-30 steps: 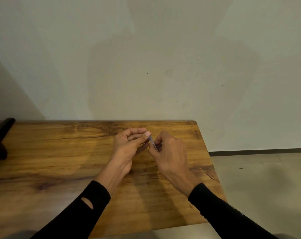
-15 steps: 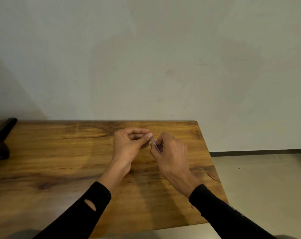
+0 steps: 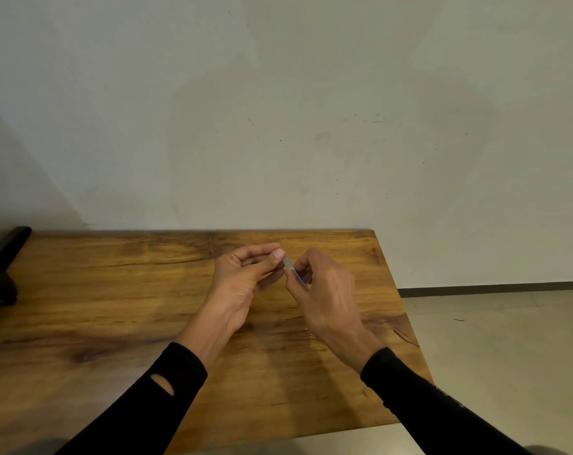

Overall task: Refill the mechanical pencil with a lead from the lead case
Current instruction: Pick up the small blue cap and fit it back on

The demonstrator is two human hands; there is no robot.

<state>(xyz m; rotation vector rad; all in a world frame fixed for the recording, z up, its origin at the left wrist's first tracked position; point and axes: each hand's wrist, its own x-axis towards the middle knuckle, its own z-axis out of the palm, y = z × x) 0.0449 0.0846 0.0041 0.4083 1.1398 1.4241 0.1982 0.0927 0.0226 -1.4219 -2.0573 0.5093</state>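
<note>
Both my hands hover together over the far right part of the wooden table. Between them is a small, slim, translucent grey lead case, tilted with its upper end to the left. My right hand grips its lower part between thumb and fingers. My left hand pinches its upper end with thumb and forefinger. Most of the case is hidden by the fingers. I see no mechanical pencil and no loose lead.
A black object rests at the table's far left edge against the wall. The table's right edge drops to a light floor. The wall runs directly behind the table.
Both hands stay pinched on the case in almost the same spot. Only a slight shift of the fingers shows.
</note>
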